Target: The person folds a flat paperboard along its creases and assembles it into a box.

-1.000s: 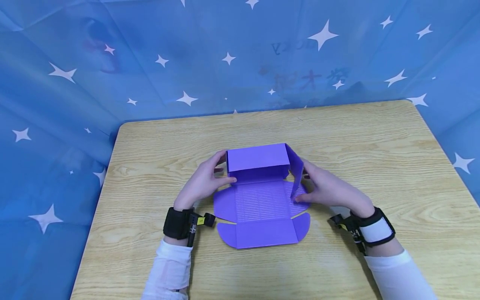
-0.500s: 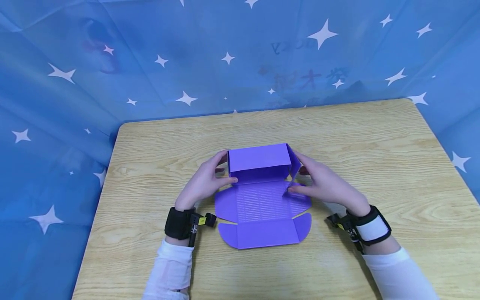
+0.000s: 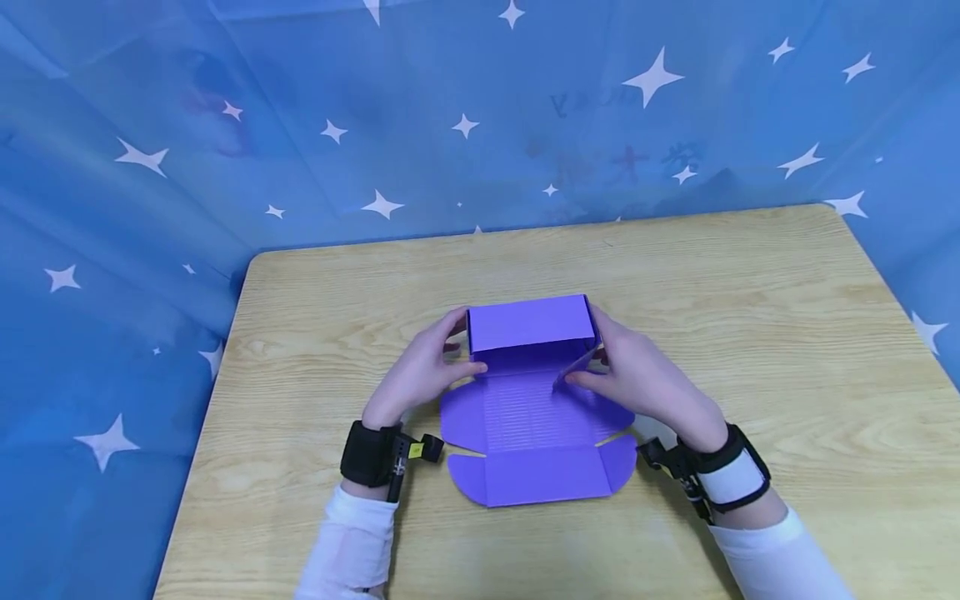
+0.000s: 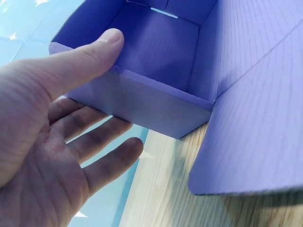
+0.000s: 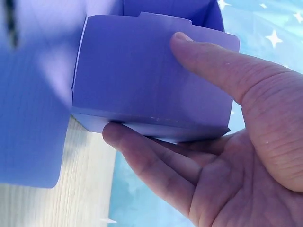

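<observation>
A purple cardboard box [image 3: 531, 323], partly folded, lies at the middle of the table with its cavity towards the far side and a flat panel [image 3: 547, 477] spread towards me. My left hand [image 3: 422, 371] holds the box's left end, thumb over the edge of the side wall [image 4: 142, 104] and the other fingers outside. At the right end, my right hand [image 3: 648, 379] presses a side flap [image 5: 128, 66] inward with the thumb. Its fingers lie under the outside of that end, so the flap sits between thumb and fingers. The far side of the box is hidden.
The wooden table [image 3: 345, 292] runs out on all sides of the box. Rounded purple side flaps [image 3: 462, 417] stick out left and right of the flat panel. Behind the table hangs a blue cloth [image 3: 420, 100] with white stars.
My right hand has moved left and folded the right side flap from standing outward to leaning in over the box's end. The left hand keeps its hold. The head view has shifted slightly.
</observation>
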The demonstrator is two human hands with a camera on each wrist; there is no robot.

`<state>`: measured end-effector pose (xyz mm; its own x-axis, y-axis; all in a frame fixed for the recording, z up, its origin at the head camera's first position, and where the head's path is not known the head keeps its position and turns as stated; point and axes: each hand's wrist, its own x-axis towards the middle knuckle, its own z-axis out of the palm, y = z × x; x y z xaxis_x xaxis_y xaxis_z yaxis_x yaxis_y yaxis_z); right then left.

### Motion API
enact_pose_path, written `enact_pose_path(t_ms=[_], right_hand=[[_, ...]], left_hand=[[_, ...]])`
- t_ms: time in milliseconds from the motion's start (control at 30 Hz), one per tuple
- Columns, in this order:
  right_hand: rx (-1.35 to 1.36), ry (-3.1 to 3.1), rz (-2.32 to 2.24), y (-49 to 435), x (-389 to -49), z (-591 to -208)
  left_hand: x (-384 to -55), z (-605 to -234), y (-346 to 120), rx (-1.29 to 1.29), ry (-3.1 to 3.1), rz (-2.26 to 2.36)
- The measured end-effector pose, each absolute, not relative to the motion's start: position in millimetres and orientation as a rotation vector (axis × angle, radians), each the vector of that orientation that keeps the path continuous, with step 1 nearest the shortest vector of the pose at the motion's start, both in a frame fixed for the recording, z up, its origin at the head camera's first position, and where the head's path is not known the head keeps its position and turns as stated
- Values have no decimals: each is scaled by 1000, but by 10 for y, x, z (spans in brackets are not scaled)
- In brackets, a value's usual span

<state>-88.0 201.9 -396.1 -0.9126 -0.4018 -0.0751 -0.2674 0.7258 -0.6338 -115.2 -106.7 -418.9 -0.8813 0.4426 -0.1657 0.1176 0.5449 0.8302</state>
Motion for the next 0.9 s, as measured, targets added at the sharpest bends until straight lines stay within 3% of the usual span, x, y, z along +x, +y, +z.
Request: enact_pose_path(t_ms=[900], right_hand=[[-377,2898,-817,2122,-898,-3940]], left_hand=[[-1096,-4196,-937,525,2404,1249]])
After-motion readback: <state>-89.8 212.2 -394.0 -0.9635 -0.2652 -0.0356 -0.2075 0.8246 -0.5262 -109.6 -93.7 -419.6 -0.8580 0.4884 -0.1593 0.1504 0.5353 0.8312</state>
